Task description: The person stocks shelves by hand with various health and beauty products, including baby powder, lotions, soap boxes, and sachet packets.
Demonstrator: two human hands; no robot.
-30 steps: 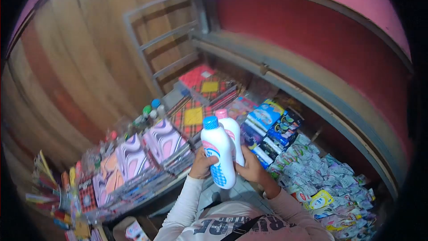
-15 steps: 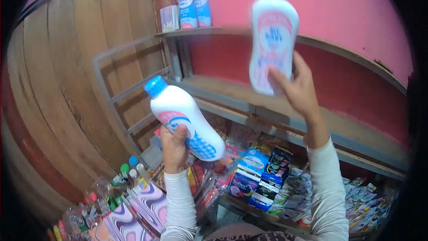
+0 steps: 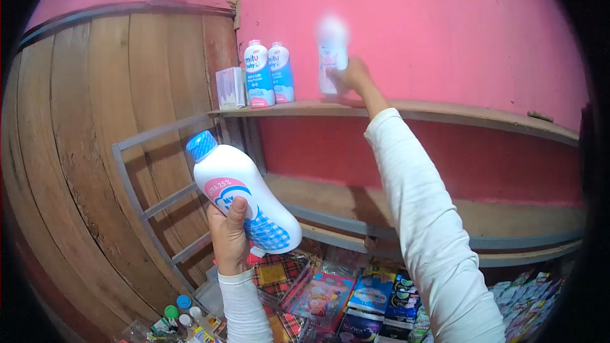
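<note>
My left hand (image 3: 229, 235) is closed round the lower part of a white baby powder bottle with a blue cap (image 3: 251, 178), tilted so its cap points up and left. With my arm stretched out, my right hand (image 3: 353, 77) grips a white and pink baby powder bottle (image 3: 332, 63). That one is upright and close over the upper shelf (image 3: 406, 108), its top blurred by glare. To its left on the shelf stand two blue and white powder bottles (image 3: 259, 76), side by side, with a small pale box (image 3: 230, 89) beside them.
A lower shelf (image 3: 508, 206) runs along the wall beneath. At the left, a grey metal frame (image 3: 159, 206) leans by the wooden plank wall (image 3: 108, 152). Below are packaged goods (image 3: 372, 295), rows of sachets (image 3: 527, 305) and several small capped bottles (image 3: 178, 311).
My right hand has carried the pink-labelled bottle forward to the upper shelf. The left hand still holds the blue-capped bottle. The view has tilted up.
</note>
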